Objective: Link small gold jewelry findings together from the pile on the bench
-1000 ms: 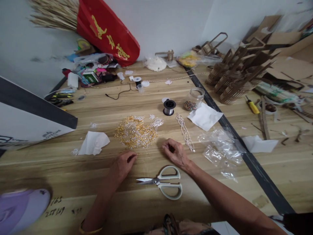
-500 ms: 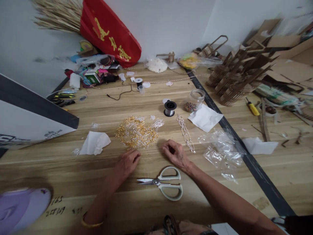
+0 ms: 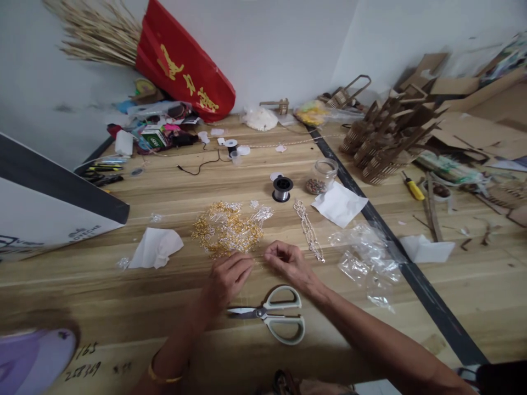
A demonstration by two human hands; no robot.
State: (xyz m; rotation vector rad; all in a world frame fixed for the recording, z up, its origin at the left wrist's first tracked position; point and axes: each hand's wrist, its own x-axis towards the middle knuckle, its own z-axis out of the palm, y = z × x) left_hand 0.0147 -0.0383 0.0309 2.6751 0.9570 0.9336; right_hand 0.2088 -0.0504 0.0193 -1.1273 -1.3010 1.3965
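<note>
My left hand [image 3: 229,276] rests on the wooden table [image 3: 173,186] with its fingers pinched together just below a heap of gold and silver beads and pins [image 3: 228,227]. My right hand [image 3: 288,261] sits close beside it, fingers curled in a pinch; the two hands nearly meet. What they pinch is too small to make out. White-handled scissors [image 3: 274,314] lie right below both hands. A silver bead chain [image 3: 308,231] lies just right of my right hand.
A wire spool [image 3: 282,188], a glass jar of beads [image 3: 321,175], white paper sheets [image 3: 339,203], a crumpled tissue [image 3: 156,248] and clear plastic bags [image 3: 368,255] surround the work spot. A white box [image 3: 45,211] stands left, wooden baskets [image 3: 385,144] at the back right.
Both hands have drawn together towards the middle, the left one moving right and up to the bead heap's lower edge. The view tilted slightly.
</note>
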